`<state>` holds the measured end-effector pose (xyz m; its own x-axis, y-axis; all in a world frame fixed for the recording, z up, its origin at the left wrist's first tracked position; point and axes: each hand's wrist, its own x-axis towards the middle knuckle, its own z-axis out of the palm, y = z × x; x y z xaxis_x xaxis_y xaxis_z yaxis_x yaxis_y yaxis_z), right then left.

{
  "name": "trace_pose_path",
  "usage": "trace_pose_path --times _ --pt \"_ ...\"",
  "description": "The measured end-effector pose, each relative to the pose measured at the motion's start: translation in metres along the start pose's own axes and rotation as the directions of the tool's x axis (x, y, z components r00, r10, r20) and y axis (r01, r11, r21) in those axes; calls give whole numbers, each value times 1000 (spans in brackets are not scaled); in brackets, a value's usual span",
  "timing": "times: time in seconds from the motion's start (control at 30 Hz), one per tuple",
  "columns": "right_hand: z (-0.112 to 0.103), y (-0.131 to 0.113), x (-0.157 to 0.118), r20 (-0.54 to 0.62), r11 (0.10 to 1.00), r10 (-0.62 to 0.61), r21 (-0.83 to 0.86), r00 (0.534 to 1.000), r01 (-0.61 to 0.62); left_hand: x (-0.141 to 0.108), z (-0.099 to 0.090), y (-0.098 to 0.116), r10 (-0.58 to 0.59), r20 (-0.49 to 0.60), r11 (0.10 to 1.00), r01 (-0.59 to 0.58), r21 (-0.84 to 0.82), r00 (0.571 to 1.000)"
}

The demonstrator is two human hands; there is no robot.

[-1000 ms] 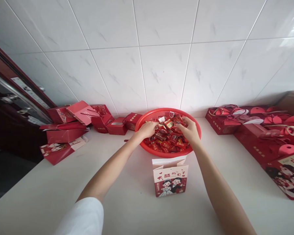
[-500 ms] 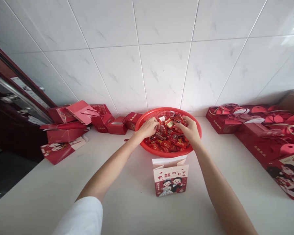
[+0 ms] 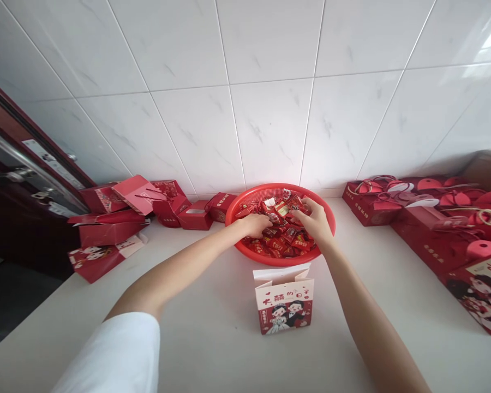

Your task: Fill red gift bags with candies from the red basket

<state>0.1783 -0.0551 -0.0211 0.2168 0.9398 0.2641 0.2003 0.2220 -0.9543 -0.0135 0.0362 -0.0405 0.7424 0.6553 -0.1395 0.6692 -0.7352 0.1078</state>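
Note:
A round red basket (image 3: 326, 210) stands on the white counter by the tiled wall, heaped with red-wrapped candies (image 3: 279, 242). Both my hands are inside it. My left hand (image 3: 255, 224) lies knuckles-up on the left part of the heap, fingers curled over candies. My right hand (image 3: 316, 219) is on the right part, fingers closed on candy wrappers. In front of the basket an open gift bag (image 3: 284, 299) stands upright, white and red with a cartoon bride and groom.
Red gift boxes and flat bags (image 3: 110, 221) lie piled at the left by a dark door (image 3: 12, 180). More red boxes with handles (image 3: 433, 218) and a printed bag (image 3: 483, 289) fill the right side. The white counter (image 3: 213, 338) runs toward me.
My left hand has turned knuckles-up and drawn slightly back over the candies. My right hand stays on the heap. The view has shifted a little.

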Motion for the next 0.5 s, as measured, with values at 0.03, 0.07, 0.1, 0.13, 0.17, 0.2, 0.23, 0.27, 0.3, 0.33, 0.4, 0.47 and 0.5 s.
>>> trace_pose_path --times 0.03,0.07,0.1,0.13,0.17,0.2,0.23,0.27,0.3,0.33,0.4,0.47,0.5 --pt "0 0 0 0 1000 -4 -3 1000 4 3 -1 1 11 31 999 -12 32 999" --pt "0 0 0 1 1000 -2 -1 1000 2 5 -2 2 19 53 999 -22 46 998" --pt "1 0 0 3 1000 7 9 1000 -7 6 -4 2 25 55 999 -27 30 998" --pt "1 0 0 6 1000 17 21 1000 -17 7 -6 2 26 39 999 -25 -27 999" --pt "1 0 0 9 999 24 28 1000 -25 7 -8 0 31 23 993 -28 -114 999" --pt "1 0 0 8 999 23 27 1000 -23 6 -10 -1 43 9 974 -40 -222 999" --pt "1 1 0 4 1000 13 18 1000 -13 5 -13 -3 59 -5 940 -57 -336 998" --pt "1 1 0 1 1000 0 4 1000 0 3 -15 -5 71 -27 895 -75 -439 997" --pt "1 1 0 -2 1000 -13 -5 1000 13 1 -17 -7 72 -56 849 -91 -521 996" --pt "0 1 0 -3 1000 -20 -6 1000 20 0 -18 -8 66 -90 808 -106 -580 994" --pt "0 1 0 7 1000 -4 25 1000 4 -3 -21 -9 38 -151 754 -127 -644 988" --pt "0 1 1 19 997 25 67 1000 -26 -5 -23 -7 33 -174 721 -144 -678 984" --pt "0 0 0 19 997 28 72 999 -29 -6 -24 -6 41 -174 700 -152 -697 984"
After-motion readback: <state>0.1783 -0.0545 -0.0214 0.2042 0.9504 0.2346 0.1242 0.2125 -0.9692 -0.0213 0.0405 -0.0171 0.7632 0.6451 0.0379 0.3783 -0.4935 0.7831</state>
